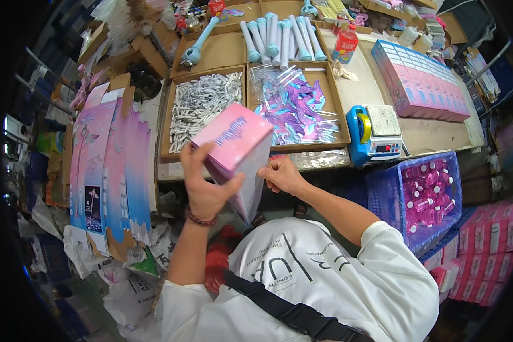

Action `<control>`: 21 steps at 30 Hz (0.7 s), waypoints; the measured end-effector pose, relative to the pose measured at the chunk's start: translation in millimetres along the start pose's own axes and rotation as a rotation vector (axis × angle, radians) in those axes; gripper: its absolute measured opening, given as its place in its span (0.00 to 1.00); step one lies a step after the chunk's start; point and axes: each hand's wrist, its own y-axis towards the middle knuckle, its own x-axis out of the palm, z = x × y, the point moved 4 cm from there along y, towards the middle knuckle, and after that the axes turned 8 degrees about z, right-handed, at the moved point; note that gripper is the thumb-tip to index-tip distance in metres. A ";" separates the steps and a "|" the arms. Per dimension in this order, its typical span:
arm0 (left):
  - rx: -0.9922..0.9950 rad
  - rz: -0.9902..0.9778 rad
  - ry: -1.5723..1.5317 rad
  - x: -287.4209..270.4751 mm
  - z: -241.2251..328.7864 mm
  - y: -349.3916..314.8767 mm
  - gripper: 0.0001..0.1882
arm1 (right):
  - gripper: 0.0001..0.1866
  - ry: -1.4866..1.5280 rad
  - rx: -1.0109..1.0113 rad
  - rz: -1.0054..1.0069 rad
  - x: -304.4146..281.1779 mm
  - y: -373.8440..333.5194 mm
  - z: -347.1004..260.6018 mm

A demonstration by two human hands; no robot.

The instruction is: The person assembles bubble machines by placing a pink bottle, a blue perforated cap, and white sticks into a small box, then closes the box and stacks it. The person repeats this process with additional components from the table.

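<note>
A pink and blue cardboard box (233, 139) is held tilted above the table's front edge, in front of my body. My left hand (202, 185) grips it from the left, thumb and fingers spread around its sides. At the box's right edge, my right hand (283, 175) is closed, with thumb and curled fingers against the side panel. Whether it pinches the box edge or something small is hidden. Just beyond the box, a cardboard tray (166, 134) holds many small white and grey parts. Another tray (343, 122) beside it carries purple-blue fin-like pieces and clear bags.
Flattened pink-blue cartons (111, 165) stack at left. Pale blue wands (273, 40) lie in a back tray. To the right are a blue scale (370, 134), a row of filled boxes (422, 82), a red-labelled bottle (345, 43) and a blue crate (385, 182) of pink bottles.
</note>
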 end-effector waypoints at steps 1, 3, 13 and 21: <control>-0.081 0.018 -0.065 -15.7 -10.8 11.6 0.41 | 0.25 -0.052 0.011 -0.011 6.5 1.2 -3.0; -0.209 0.144 -0.318 -56.5 -30.1 34.3 0.40 | 0.25 -0.085 0.033 -0.100 18.7 -1.4 -10.5; -0.560 0.753 -0.849 -148.4 -179.4 22.1 0.33 | 0.27 -0.119 0.195 -0.311 46.4 -16.0 -2.6; -1.098 1.201 -0.884 -108.0 -243.0 -96.6 0.44 | 0.22 -0.130 0.242 -0.264 28.6 28.1 14.3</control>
